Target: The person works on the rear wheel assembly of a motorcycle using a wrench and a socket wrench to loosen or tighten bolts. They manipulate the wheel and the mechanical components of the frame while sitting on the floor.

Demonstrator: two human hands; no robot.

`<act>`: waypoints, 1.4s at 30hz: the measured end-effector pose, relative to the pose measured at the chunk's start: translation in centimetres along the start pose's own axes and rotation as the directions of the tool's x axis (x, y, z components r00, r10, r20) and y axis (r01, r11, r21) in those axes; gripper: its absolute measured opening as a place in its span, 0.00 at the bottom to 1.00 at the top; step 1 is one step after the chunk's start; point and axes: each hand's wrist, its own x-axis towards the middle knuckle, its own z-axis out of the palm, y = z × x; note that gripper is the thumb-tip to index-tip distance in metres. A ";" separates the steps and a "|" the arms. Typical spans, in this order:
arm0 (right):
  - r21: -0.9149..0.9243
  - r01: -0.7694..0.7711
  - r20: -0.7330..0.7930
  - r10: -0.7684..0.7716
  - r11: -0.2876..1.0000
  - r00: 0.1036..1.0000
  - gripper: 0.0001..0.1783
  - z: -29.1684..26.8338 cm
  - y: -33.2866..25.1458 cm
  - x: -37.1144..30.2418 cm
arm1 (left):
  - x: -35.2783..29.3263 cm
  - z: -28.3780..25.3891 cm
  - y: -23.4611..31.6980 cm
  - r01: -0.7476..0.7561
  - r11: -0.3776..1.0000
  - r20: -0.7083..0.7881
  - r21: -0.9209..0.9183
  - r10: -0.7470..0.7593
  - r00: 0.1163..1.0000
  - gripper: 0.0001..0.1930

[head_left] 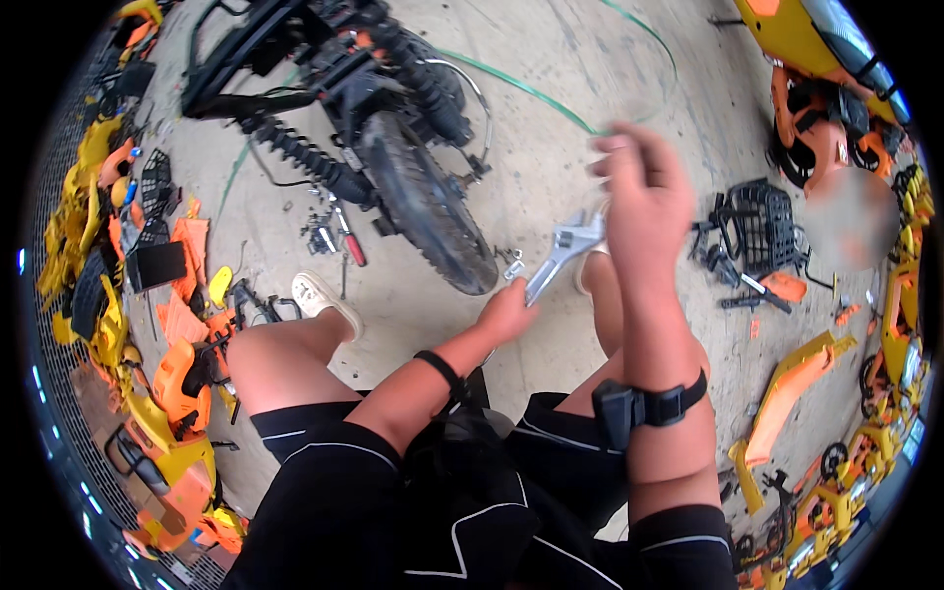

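Silver in the left hand (506,310): gripped one wrench (559,259) by the handle, with fingers wrapped tight around it and with its head toward the far right. Held the right hand (647,187) up, beyond and to the right of that head, with blurred fingers loosely spread; could not tell any contact between wrist and wrench. Wore two black straps (671,405), one per arm, and two pale shoes (324,300), one left, one right. Saw a few metal parts (514,267) on the floor just far of the left hand, too small to count. Faced one wheel (423,202) between two coiled shocks (305,157), with one black frame (211,84) at far left. Noticed one red-handled tool (353,248) left of the wheel, one green hose (531,89) on the far floor, one black basket (764,226) at right and, nearer, one long orange panel (787,403). Could not count the yellow and orange pieces (175,379) heaped along the left.
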 end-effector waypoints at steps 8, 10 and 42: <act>0.379 0.064 -0.339 0.074 0.923 0.938 0.10 0.1 -2.5 3.6 | -13.9 -12.0 5.2 -0.322 0.929 -0.319 -0.180 0.255 0.913 0.20; 0.411 0.001 -0.270 0.121 0.912 0.955 0.11 2.1 -1.9 3.9 | -16.7 -15.1 4.3 -0.343 0.899 -0.381 -0.273 0.227 0.896 0.16; -0.503 0.033 0.623 0.336 0.864 0.707 0.29 13.0 4.5 -5.5 | -10.8 -23.5 -9.0 0.426 0.198 0.282 -0.883 -0.501 0.818 0.02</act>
